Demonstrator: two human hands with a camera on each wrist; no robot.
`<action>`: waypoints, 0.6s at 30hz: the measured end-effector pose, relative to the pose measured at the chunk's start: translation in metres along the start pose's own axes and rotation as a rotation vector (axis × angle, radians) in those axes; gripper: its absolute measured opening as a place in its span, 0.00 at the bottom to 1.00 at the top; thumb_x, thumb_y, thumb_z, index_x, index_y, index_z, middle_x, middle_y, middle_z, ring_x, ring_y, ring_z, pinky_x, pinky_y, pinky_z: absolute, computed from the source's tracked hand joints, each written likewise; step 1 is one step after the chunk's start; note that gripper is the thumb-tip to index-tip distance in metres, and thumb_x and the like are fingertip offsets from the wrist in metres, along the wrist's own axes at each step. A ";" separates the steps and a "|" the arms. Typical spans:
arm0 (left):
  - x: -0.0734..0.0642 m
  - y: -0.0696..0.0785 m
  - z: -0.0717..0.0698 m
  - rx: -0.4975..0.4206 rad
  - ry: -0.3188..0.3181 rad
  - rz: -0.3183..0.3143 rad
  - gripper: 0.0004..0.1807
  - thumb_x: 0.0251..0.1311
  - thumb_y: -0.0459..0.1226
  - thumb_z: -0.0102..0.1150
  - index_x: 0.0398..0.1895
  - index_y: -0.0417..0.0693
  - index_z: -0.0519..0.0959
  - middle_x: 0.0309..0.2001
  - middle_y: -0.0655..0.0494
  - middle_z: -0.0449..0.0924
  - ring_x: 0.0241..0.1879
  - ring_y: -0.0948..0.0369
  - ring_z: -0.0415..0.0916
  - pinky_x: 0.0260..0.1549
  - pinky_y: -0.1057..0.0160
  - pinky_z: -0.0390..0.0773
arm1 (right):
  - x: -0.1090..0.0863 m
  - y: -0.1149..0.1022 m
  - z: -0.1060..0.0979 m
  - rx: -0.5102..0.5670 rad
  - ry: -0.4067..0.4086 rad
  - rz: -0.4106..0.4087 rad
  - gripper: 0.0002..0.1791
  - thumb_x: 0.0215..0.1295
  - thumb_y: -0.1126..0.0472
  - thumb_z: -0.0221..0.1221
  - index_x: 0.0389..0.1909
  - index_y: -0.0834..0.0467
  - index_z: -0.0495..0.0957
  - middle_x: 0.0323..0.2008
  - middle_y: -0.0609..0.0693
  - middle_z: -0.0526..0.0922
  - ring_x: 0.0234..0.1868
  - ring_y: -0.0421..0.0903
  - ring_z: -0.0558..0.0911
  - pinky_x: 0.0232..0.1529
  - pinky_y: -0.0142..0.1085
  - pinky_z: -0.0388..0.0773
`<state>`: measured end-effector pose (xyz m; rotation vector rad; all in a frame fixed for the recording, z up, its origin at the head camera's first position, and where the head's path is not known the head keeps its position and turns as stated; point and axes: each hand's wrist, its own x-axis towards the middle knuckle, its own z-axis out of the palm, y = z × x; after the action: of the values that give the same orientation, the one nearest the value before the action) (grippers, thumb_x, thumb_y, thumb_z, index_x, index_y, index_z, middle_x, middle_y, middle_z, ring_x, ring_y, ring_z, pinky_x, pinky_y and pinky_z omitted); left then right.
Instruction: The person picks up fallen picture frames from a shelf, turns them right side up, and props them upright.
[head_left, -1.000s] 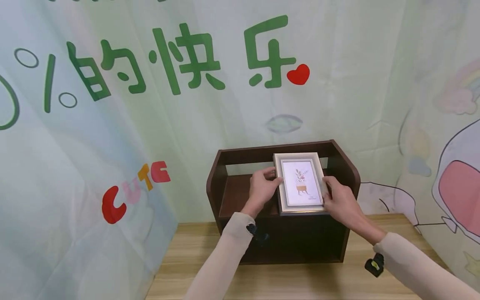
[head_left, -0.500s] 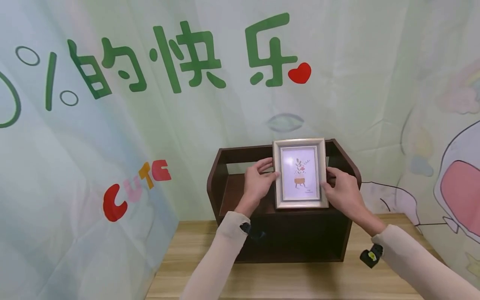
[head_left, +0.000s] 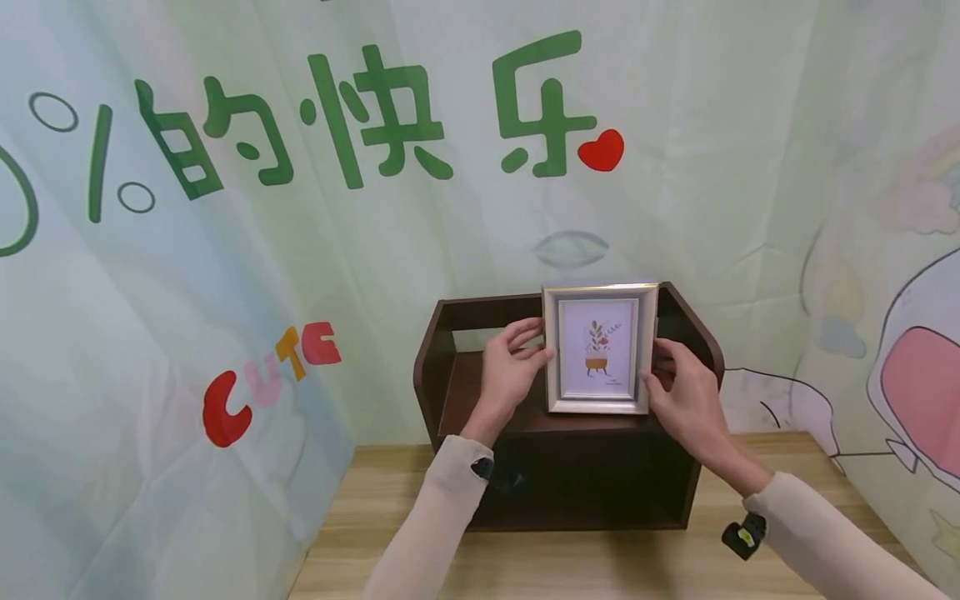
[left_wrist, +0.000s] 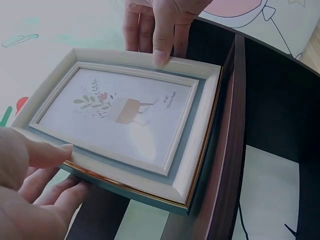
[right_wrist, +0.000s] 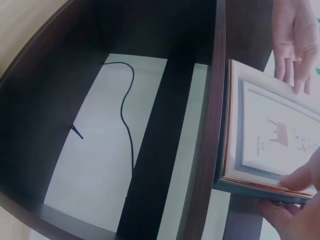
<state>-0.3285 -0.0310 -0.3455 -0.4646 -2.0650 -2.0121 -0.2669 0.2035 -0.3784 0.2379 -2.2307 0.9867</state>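
A silver-cream picture frame point(head_left: 601, 406) with a potted-plant print stands nearly upright at the right part of the upper shelf point(head_left: 480, 392), its bottom edge close to the shelf's front edge. My left hand point(head_left: 508, 371) pinches its left side, thumb on the front border and fingers behind. On the other side my right hand point(head_left: 686, 392) grips the right border the same way. In the left wrist view the left thumb point(left_wrist: 50, 152) lies along the frame's edge. The right wrist view shows the right thumb point(right_wrist: 300, 177) on the border and the fingers underneath.
The dark brown two-tier shelf unit point(head_left: 427, 375) has raised side panels and a back rail. It stands on a light wooden table point(head_left: 390, 500), against a pale printed curtain point(head_left: 712, 167) that also runs along both sides.
The picture frame has tipped up from leaning far back to nearly upright, and turned slightly. Both hands have kept their hold at its sides.
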 end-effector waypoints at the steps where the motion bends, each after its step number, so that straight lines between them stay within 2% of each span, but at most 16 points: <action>1: -0.001 0.000 -0.001 -0.003 -0.003 0.001 0.25 0.61 0.23 0.68 0.63 0.38 0.81 0.61 0.38 0.85 0.58 0.43 0.87 0.55 0.52 0.87 | -0.001 0.000 0.001 0.007 0.009 -0.005 0.27 0.65 0.75 0.66 0.65 0.72 0.73 0.53 0.69 0.83 0.48 0.64 0.89 0.46 0.57 0.87; 6: -0.004 -0.001 -0.003 0.000 -0.013 0.027 0.25 0.62 0.24 0.69 0.63 0.39 0.81 0.61 0.39 0.85 0.57 0.44 0.87 0.55 0.52 0.87 | -0.003 0.000 0.003 0.020 0.039 -0.019 0.26 0.64 0.75 0.67 0.63 0.72 0.73 0.52 0.69 0.84 0.47 0.64 0.89 0.45 0.56 0.87; 14: -0.010 -0.003 -0.006 0.016 -0.021 0.081 0.24 0.61 0.24 0.70 0.62 0.37 0.80 0.60 0.38 0.86 0.55 0.43 0.88 0.55 0.51 0.87 | -0.006 0.006 0.003 0.063 0.032 -0.011 0.27 0.66 0.73 0.67 0.65 0.69 0.72 0.54 0.68 0.83 0.50 0.65 0.89 0.49 0.56 0.86; 18: -0.015 -0.006 -0.006 0.094 -0.008 0.119 0.23 0.63 0.28 0.71 0.62 0.42 0.81 0.60 0.42 0.86 0.55 0.47 0.88 0.54 0.52 0.88 | -0.010 0.010 0.003 0.081 0.019 0.001 0.26 0.67 0.73 0.67 0.64 0.69 0.73 0.54 0.68 0.84 0.50 0.64 0.89 0.49 0.56 0.85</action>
<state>-0.3173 -0.0383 -0.3559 -0.5644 -2.0735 -1.8404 -0.2648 0.2075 -0.3925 0.2620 -2.1763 1.0774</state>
